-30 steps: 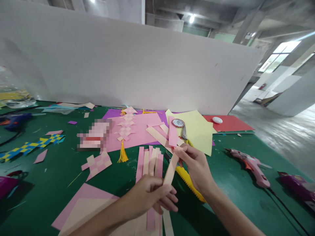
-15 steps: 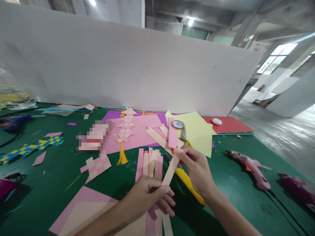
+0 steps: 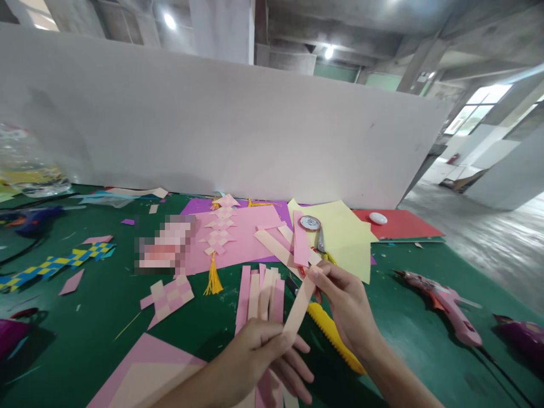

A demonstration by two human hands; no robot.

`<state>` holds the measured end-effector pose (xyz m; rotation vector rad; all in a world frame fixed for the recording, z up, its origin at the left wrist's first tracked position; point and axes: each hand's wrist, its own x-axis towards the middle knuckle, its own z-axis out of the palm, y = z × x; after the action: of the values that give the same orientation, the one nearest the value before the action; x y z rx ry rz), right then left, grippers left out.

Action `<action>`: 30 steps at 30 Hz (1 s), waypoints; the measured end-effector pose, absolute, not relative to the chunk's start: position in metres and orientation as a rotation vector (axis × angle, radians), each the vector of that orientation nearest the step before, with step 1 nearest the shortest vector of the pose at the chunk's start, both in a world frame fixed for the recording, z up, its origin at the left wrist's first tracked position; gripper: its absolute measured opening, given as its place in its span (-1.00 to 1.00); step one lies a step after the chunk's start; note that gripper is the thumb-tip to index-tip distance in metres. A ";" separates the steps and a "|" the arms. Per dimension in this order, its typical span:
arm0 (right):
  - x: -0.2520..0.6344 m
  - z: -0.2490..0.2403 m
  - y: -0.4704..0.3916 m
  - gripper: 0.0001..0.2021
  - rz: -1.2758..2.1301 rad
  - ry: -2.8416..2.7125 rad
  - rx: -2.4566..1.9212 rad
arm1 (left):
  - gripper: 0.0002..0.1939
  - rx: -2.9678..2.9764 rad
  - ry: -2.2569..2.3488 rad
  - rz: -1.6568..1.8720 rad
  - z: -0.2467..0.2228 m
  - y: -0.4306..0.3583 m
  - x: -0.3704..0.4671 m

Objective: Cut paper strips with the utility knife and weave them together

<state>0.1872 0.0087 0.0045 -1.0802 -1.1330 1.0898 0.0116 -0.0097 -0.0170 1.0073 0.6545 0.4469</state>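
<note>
Few containers show: a clear plastic bag (image 3: 29, 170) sits at the far left edge of the green desk (image 3: 106, 306) with yellow material inside, too blurred to name, and a small round tin (image 3: 309, 222) rests closed on the yellow paper sheet (image 3: 344, 232). Both hands hold one peach paper strip (image 3: 300, 306), which runs on a slant between them above the desk. The left hand (image 3: 259, 357) pinches the strip's lower end between thumb and curled fingers, its other fingers loosely spread below; the right hand (image 3: 346, 306) pinches the upper end between thumb and forefinger, the rest of that hand half closed. Just beneath and behind the strip lies a fan of pink and peach strips (image 3: 261, 294) flat on the desk, their near ends hidden under the left hand. A yellow serrated cutter (image 3: 334, 337) lies on the desk just below the right hand. Farther back are the pink paper sheet (image 3: 242, 235) carrying a woven diamond chain with a yellow tassel (image 3: 212, 280), a small woven pink square (image 3: 170, 294) to the left, and a pink glue gun (image 3: 442, 303) well to the right.
</note>
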 end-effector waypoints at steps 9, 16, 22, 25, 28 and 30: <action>0.183 0.004 0.010 -0.71 1.110 -1.115 -1.106 | -0.51 1.000 0.691 0.458 -0.016 -0.005 0.009; 0.176 -0.004 0.006 -0.71 1.182 -1.155 -1.123 | -0.59 1.147 0.847 0.443 -0.017 0.000 0.010; 0.178 -0.004 0.007 -0.70 1.150 -1.162 -1.151 | -0.54 1.113 0.892 0.427 -0.019 0.003 0.012; 0.179 -0.003 0.009 -0.70 1.133 -1.154 -1.153 | -0.57 1.142 0.897 0.477 -0.013 0.009 0.009; 0.179 -0.004 0.010 -0.71 1.104 -1.146 -1.158 | -0.60 1.201 0.884 0.536 -0.006 0.014 0.006; 0.179 -0.004 0.009 -0.71 1.090 -1.136 -1.156 | -0.60 1.207 0.913 0.530 -0.003 0.016 0.005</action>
<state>0.1786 0.0090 -0.0044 -1.1560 -1.1364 1.0899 0.0047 0.0156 -0.0029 1.2073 0.9132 0.5305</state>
